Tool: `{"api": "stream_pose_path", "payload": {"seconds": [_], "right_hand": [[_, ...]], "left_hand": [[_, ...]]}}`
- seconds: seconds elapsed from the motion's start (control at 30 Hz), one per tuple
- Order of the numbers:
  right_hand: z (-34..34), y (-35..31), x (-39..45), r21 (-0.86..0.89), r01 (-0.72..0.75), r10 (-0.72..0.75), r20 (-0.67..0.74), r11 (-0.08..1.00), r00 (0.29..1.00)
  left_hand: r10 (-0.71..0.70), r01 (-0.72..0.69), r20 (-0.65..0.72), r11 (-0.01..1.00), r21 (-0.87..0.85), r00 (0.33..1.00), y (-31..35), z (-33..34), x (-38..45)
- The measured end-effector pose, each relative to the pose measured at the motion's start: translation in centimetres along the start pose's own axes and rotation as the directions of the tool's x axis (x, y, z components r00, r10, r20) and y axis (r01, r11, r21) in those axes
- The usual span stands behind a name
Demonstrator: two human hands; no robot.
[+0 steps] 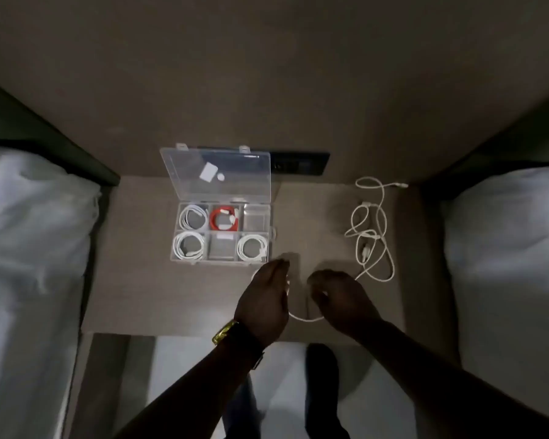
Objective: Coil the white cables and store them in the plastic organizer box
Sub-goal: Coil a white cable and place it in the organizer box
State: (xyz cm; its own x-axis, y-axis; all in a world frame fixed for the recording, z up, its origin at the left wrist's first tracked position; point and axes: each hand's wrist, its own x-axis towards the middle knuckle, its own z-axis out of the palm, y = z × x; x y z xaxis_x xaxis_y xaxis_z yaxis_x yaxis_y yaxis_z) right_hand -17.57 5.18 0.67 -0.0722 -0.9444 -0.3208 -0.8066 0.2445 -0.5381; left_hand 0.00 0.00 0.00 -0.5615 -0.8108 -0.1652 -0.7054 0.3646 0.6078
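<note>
head view: bench (140, 280) carries the organizer box (221, 231) just beyond my left grip (268, 293), two compartments empty. both grips, right (338, 296) too, pinch a white cable (308, 319) mid-coil; next, wind in the loose tangle beyond my right.
</note>
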Motion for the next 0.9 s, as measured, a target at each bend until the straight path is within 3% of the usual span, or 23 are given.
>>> {"api": "stream_pose_path", "payload": {"seconds": [0.13,0.23,0.33,0.4,0.47,0.53,0.6,0.67,0.7,0.73,0.8,0.83,0.9], "right_hand": [[4.6,0.1,-0.7,-0.354,0.133,-0.005,0.341,0.926,0.94],[5.2,1.0,-0.7,-0.466,0.192,-0.004,0.373,0.864,0.928],[2.9,2.0,0.0,-0.355,0.215,-0.077,0.365,0.91,0.928],[-0.3,2.3,0.8,-0.237,0.254,-0.202,0.223,0.938,0.954],[-4.3,3.2,2.2,-0.142,0.21,-0.214,-0.017,0.967,0.977],[-8.4,5.2,3.7,-0.157,0.145,-0.183,-0.265,0.977,0.947],[-11.2,6.7,4.7,-0.236,0.111,-0.199,-0.39,0.965,0.899],[-12.0,7.9,5.5,-0.307,0.039,-0.178,-0.439,0.951,0.881],[-12.0,8.6,6.0,-0.309,-0.013,-0.146,-0.485,0.951,0.862],[-11.7,9.2,6.5,-0.258,-0.074,-0.079,-0.537,0.963,0.84],[-11.4,10.5,7.6,0.018,-0.219,0.191,-0.561,0.975,0.805],[-11.3,11.0,7.9,0.103,-0.296,0.305,-0.522,0.949,0.796],[-10.5,11.4,7.6,0.065,-0.375,0.356,-0.495,0.925,0.793]], "left_hand": [[-0.015,0.014,0.047,1.0,0.015,0.999,-1.5,1.6,0.1],[0.002,-0.005,0.088,0.999,0.038,0.996,-2.7,2.3,0.7],[0.059,-0.067,0.135,0.996,0.056,0.989,-3.3,1.9,1.7],[0.149,-0.159,0.166,0.986,0.048,0.975,-3.5,1.6,2.2],[0.17,-0.18,0.201,0.983,0.031,0.965,-3.4,1.4,2.4],[0.035,-0.019,0.151,0.994,-0.109,0.988,-2.7,0.9,2.6],[-0.118,0.136,0.072,0.926,-0.353,0.99,-1.5,0.1,3.3],[-0.242,0.254,0.101,0.766,-0.59,0.965,0.4,-0.9,4.1],[-0.299,0.323,0.166,0.621,-0.714,0.94,1.3,-1.4,4.5],[-0.344,0.396,0.263,0.412,-0.82,0.902,2.1,-2.0,4.8],[-0.256,0.519,0.52,-0.077,-0.851,0.815,3.2,-3.0,4.9],[-0.164,0.559,0.6,-0.239,-0.794,0.783,3.5,-3.5,4.8],[-0.002,0.591,0.643,-0.39,-0.706,0.766,3.8,-4.6,4.8]]}}
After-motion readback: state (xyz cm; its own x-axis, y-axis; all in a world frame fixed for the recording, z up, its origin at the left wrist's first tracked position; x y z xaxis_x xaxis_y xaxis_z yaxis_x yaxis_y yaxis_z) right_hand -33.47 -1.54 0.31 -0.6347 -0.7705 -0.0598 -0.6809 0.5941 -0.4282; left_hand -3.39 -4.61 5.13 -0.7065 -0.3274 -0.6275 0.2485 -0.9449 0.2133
